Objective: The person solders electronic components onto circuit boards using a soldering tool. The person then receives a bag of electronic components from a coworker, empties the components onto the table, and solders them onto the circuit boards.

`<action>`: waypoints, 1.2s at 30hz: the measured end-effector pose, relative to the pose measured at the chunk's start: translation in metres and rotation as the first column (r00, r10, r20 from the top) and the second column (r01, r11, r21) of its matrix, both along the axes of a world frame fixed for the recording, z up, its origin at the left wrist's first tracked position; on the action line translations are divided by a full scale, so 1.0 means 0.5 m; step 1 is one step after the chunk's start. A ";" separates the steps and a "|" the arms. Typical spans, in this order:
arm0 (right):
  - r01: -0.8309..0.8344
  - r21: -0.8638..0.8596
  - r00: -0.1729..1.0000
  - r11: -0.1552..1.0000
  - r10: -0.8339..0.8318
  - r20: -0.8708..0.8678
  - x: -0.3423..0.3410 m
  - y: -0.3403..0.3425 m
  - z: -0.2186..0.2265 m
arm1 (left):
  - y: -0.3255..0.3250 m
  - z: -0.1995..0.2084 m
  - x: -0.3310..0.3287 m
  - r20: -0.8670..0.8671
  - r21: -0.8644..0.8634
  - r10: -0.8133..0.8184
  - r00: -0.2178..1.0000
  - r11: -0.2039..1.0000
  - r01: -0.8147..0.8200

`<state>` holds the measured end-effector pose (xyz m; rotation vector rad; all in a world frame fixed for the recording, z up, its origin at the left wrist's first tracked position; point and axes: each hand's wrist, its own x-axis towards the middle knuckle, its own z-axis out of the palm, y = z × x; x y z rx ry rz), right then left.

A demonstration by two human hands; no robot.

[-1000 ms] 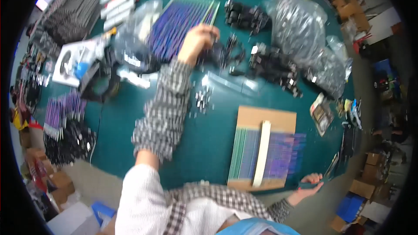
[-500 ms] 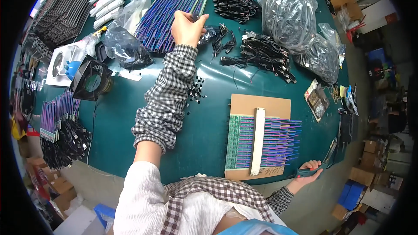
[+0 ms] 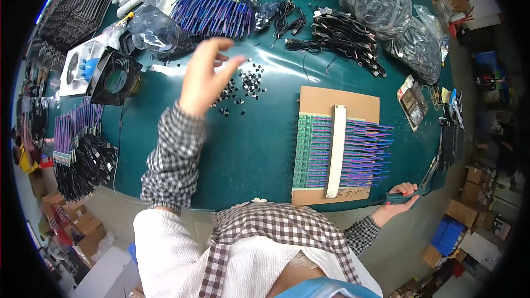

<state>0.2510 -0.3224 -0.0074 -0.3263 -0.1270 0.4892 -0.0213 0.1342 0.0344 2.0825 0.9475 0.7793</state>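
My left hand (image 3: 205,80) is raised over the green table, thumb and fingers apart, with nothing seen in it. Beside its fingertips lie many small black parts (image 3: 252,81), loosely scattered. At the table's right front edge my right hand (image 3: 402,194) is closed round a green-handled tool (image 3: 395,198); its exact kind is hard to make out. Between the hands lies a cardboard sheet (image 3: 339,99) carrying a row of green circuit boards (image 3: 303,152) with blue and purple wires (image 3: 364,157). A pale bar (image 3: 336,152) lies across those wires.
Bundled wires (image 3: 218,3), black cables (image 3: 345,36) and bagged cables (image 3: 375,0) fill the far side. At left stand a black fan (image 3: 116,81), a dark plastic bag (image 3: 160,30) and wired boards with cables (image 3: 88,160). A small packet (image 3: 412,103) lies at right.
My left hand has come back from the far wire bundle toward me, and its fingers have spread. The dark thing it held is gone from it. My right hand keeps the tool.
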 end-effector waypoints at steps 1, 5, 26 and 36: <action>0.000 0.001 1.000 1.000 0.000 -0.001 0.000 0.000 0.000 | -0.024 -0.016 -0.018 -0.071 0.119 -0.042 0.997 0.992 0.050; 0.012 0.001 0.999 1.000 -0.012 -0.033 -0.001 0.005 0.004 | -0.075 -0.082 -0.040 -0.192 0.196 -0.105 0.976 0.970 0.142; -0.027 -0.214 0.997 0.977 0.043 0.067 -0.029 -0.015 0.094 | -0.093 -0.062 -0.028 0.239 0.058 0.117 0.964 0.989 -0.134; 0.499 -0.680 0.778 0.537 0.067 0.625 -0.047 -0.130 0.513 | -0.027 -0.100 0.024 -0.113 0.510 -0.108 0.988 0.847 0.151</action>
